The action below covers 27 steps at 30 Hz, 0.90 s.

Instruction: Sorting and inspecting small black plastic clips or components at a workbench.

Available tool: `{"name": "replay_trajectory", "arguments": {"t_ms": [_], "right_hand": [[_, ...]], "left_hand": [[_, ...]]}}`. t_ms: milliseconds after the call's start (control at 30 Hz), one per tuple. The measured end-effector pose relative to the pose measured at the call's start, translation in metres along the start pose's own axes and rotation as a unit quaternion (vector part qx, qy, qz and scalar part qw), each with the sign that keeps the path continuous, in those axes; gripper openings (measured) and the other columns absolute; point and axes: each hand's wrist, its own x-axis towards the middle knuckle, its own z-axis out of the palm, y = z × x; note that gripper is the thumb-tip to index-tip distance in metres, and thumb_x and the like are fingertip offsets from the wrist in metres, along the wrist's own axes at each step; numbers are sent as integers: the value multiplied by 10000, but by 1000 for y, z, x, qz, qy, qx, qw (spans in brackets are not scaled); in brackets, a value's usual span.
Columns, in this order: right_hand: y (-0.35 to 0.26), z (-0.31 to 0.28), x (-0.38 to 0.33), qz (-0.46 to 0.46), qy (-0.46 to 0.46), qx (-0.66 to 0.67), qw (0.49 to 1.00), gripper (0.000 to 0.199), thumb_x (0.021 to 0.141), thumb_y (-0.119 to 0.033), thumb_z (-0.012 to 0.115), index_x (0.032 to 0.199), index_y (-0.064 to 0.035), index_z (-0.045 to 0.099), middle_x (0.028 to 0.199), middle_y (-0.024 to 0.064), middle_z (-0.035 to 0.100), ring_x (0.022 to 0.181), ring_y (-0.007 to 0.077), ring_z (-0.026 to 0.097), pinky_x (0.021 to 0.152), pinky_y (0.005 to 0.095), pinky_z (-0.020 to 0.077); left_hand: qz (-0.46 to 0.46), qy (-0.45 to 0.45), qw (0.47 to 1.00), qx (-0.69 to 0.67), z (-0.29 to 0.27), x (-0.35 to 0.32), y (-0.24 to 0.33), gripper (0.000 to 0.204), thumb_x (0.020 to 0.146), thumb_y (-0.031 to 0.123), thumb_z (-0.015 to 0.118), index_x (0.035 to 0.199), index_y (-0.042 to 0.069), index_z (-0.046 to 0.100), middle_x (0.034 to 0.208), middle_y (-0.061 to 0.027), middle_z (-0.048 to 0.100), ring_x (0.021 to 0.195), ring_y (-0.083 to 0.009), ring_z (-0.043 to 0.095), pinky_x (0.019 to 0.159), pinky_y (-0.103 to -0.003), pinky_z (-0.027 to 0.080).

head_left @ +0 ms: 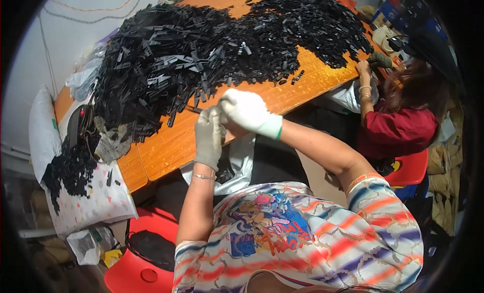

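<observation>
My left hand (209,134), in a greyish knit glove, is closed in front of my chest, over the table's near edge. A thin dark strip (193,109) pokes out at its fingertips. My right hand (246,109), in a whiter glove with a green cuff, is curled against the left one, fingertips together. Whatever its fingers pinch is hidden by the gloves. Just beyond both hands lies a big heap of flat black plastic pieces (171,56). Below them, a white plastic bag (244,164) hangs open at my lap with dark pieces inside.
A second heap of small black pieces (312,25) covers the far right of the wooden table (166,159). At left are a grey glove (112,141), a stuffed white sack (44,126) and a red chair (136,278). A co-worker in dark red (398,129) sits at right.
</observation>
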Motion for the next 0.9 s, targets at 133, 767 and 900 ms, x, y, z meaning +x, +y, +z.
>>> {"name": "replay_trajectory", "arguments": {"t_ms": [133,767,900], "right_hand": [[-14,-36,-2,165,-183,445,861,333,929,-324,561,1021,-23,672,819,39,666,733,101,613,683,266,493],[9,-11,29,54,-72,9,996,127,828,-198,645,893,-102,696,873,127,659,805,322,653,709,380,522],[50,3,53,-141,41,-190,971,138,787,-111,570,891,-96,660,846,150,582,750,340,624,650,430,504]], "left_hand": [[-32,-17,998,-53,-23,-26,-3,229,998,257,519,1031,35,565,733,8,546,547,-21,443,467,-167,342],[147,98,823,540,-60,-94,-15,271,926,153,514,1179,117,605,1014,-159,624,943,-354,604,816,-434,483],[184,121,784,581,-62,-79,-1,303,922,167,519,1217,178,587,1022,-144,606,925,-348,609,786,-435,487]]}}
